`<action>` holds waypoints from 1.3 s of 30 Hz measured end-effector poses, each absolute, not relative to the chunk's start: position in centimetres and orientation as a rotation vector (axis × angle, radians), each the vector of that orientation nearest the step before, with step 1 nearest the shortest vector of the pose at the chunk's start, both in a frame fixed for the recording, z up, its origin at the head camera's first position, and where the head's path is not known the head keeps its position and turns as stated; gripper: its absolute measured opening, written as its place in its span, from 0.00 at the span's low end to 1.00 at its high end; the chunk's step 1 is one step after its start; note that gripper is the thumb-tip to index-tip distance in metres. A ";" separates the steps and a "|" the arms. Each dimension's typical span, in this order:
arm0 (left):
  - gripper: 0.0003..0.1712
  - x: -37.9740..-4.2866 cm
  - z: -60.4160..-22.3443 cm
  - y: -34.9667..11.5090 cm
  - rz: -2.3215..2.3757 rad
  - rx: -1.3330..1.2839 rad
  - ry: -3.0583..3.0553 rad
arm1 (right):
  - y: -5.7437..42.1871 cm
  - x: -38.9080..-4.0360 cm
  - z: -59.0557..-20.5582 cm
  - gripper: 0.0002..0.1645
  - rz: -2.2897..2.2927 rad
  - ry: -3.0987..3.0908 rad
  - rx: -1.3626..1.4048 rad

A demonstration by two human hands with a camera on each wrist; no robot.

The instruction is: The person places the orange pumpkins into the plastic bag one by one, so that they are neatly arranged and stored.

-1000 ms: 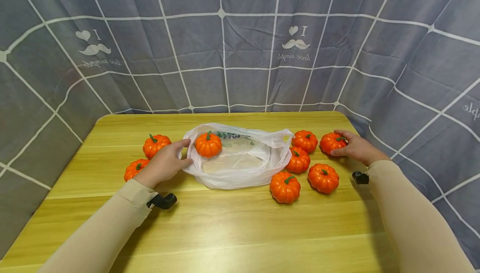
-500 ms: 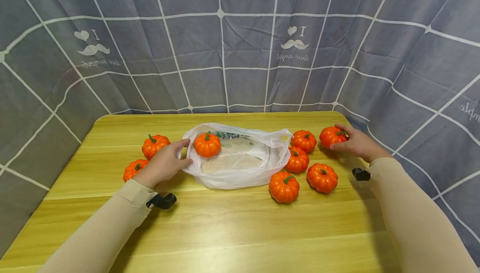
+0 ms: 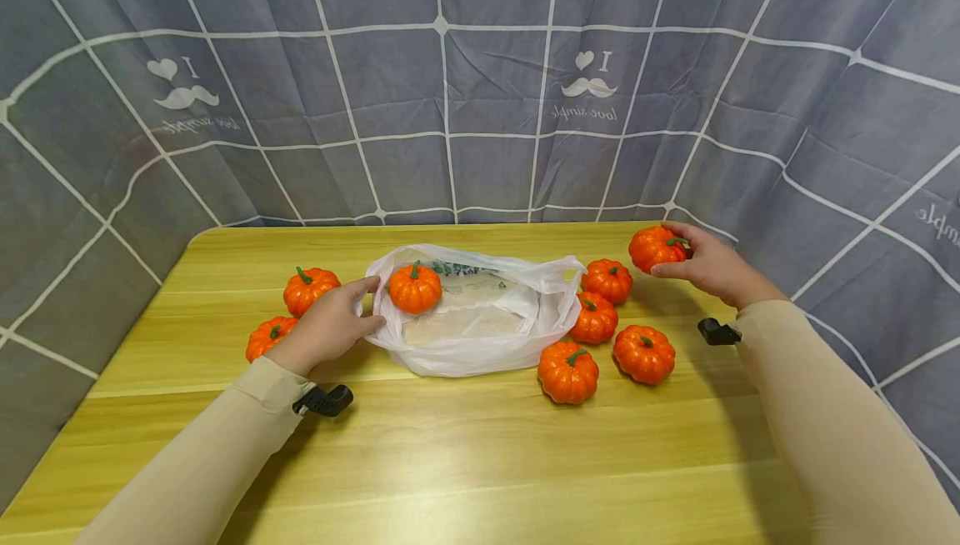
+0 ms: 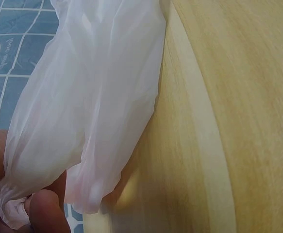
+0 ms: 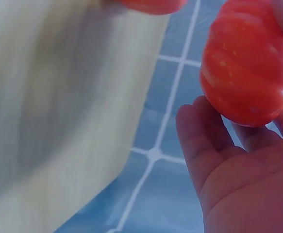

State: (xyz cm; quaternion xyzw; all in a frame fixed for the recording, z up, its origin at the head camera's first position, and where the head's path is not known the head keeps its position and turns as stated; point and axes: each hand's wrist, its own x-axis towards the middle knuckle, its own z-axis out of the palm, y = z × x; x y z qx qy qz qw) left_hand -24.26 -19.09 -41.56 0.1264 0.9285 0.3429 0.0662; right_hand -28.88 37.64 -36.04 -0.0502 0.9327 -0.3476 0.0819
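A white plastic bag (image 3: pixel 457 362) lies open at the middle of the table, with one orange toy pumpkin (image 3: pixel 415 288) inside its left end. My left hand (image 3: pixel 330 330) pinches the left rim of this bag; in the left wrist view the gathered plastic (image 4: pixel 83 107) runs up from between thumb and fingers. On the right, my right hand (image 3: pixel 716 266) grips another pumpkin (image 3: pixel 654 250) by its side, raised above the table. The right wrist view shows that pumpkin (image 5: pixel 248 63) between the thumb and the fingers.
Right of the bag sit several more pumpkins (image 3: pixel 645 355), two of them against its edge. Two others (image 3: pixel 309 292) lie left, partly behind my left hand. A grey checked curtain (image 3: pixel 487 112) stands behind the wooden table (image 3: pixel 480 462) and along its sides.
My right hand has lifted its pumpkin off the table and moved it up and slightly left. The left hand and the bag have stayed in place.
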 end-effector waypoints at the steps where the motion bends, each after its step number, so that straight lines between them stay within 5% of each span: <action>1: 0.41 -24.3 -41.6 -19.1 1.035 0.383 2.802 | 37.4 -28.9 -35.7 0.57 -1.040 2.787 -0.157; 24: 0.41 -24.3 -41.6 -19.1 1.024 0.369 2.807 | 26.8 -28.2 -30.5 0.54 -1.159 2.679 -0.444; 39: 0.41 -24.4 -41.5 -19.0 1.001 0.392 2.835 | 18.1 -27.8 -31.3 0.54 -1.178 2.514 -0.698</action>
